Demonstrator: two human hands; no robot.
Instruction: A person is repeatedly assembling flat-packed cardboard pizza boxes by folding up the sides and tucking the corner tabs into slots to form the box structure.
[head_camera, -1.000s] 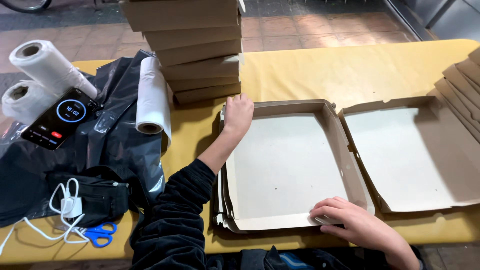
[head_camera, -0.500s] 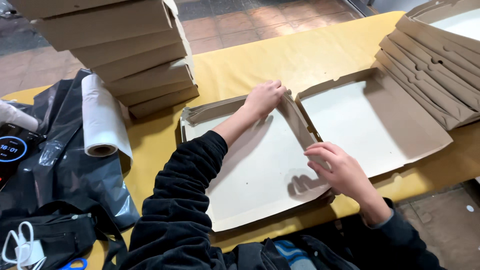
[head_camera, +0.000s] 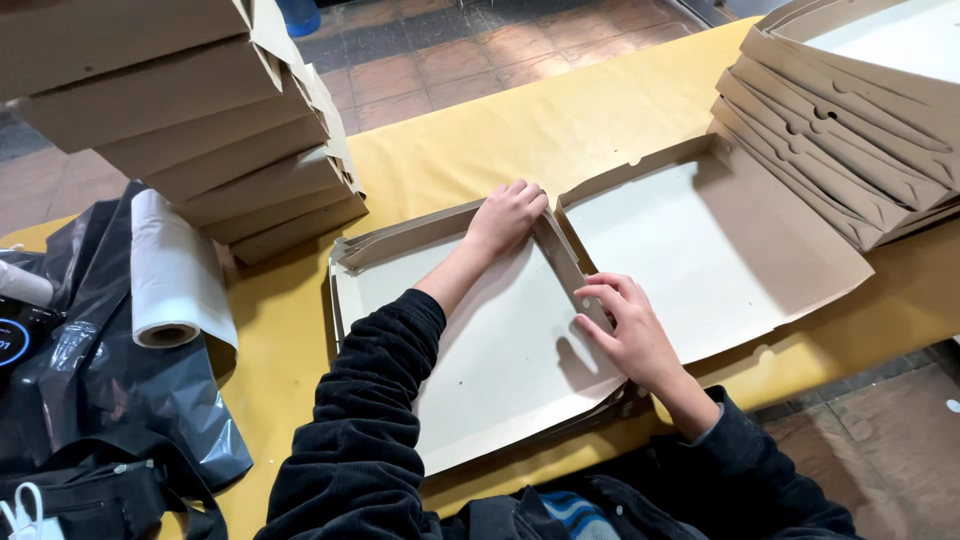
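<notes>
Both hands (head_camera: 560, 265) press the raised wall of the flat cardboard box (head_camera: 500, 350).

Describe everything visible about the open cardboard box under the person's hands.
The flat, pale brown cardboard pizza-style box lies open on the yellow table covering, its lid spread out to the right. Inner faces look off-white and bare. The base's far wall stands up; the near edge lies flat. The left hand presses the far right corner, and the right hand grips the raised wall between base and lid.
</notes>
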